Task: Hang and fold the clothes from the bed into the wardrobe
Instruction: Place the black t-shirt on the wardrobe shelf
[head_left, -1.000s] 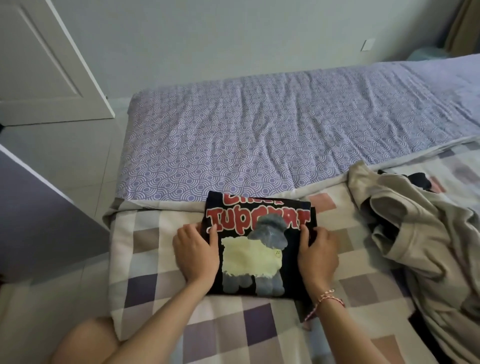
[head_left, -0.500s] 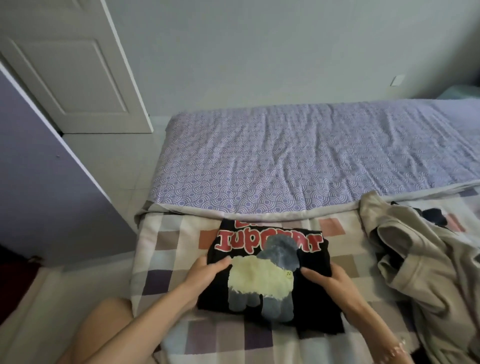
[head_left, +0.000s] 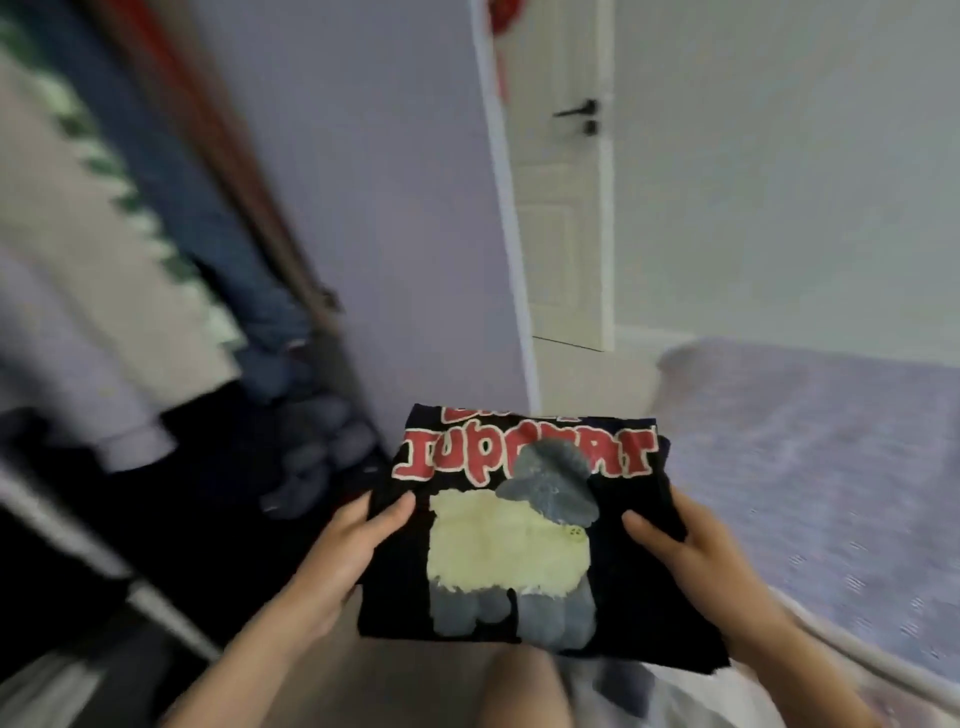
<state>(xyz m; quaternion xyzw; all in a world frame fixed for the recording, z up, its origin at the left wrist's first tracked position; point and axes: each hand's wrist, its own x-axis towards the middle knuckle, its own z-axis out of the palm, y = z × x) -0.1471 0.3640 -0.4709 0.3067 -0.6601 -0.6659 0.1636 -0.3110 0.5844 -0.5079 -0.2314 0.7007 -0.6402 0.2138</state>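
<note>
Risk noted: the folded T-shirt (head_left: 519, 525) is supported only along its two side edges, and its near edge droops with nothing beneath it. In my judgement the fold could slump or fall open if either grip slackens, or if the bundle catches the wardrobe door (head_left: 389, 234) or the hanging clothes (head_left: 104, 234) on the way in. The lower wardrobe (head_left: 197, 519) is dark and blurred, so no free shelf can be confirmed. The left hand (head_left: 343, 551) clamps the shirt's left edge, thumb on top, fingers underneath and out of sight. The right hand (head_left: 691, 556) clamps the right edge likewise. The hands sit apart, the shirt spanning between them. The shirt is in the air, print up, clear of the bed (head_left: 805, 441) at right and facing the open wardrobe at left.
</note>
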